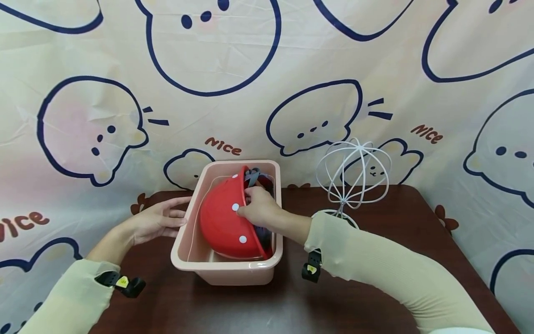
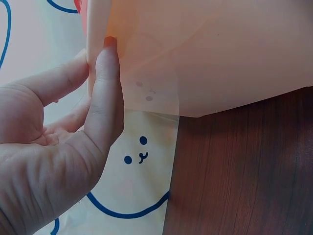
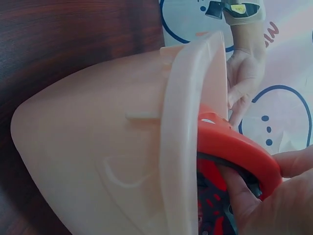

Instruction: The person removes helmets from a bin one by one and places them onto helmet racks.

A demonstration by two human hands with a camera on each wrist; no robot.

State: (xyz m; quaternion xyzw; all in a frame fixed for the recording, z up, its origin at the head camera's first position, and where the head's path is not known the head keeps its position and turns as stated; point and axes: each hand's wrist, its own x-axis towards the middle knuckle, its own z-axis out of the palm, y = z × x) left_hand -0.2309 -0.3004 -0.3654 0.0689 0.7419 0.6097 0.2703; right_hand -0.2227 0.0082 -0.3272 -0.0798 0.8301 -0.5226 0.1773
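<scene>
**Red helmet, wht dots, in pink bin; R. hand on edge**

Helmet: tipped on side in bin; gray strap at open side. R. hand: pinches helmet edge, thumb outside, fingers inside. L. hand: fingers fairly straight, touching bin's L. rim. Wht wire stand: on brn table, R. of bin, apart.

Booth-like setup — printed cartoon cloth walling dark wood-grain table.

At twelve o'clock you face a pale backdrop with blue cartoon outlines; your dark wood-grain surface stretches toward six.
</scene>
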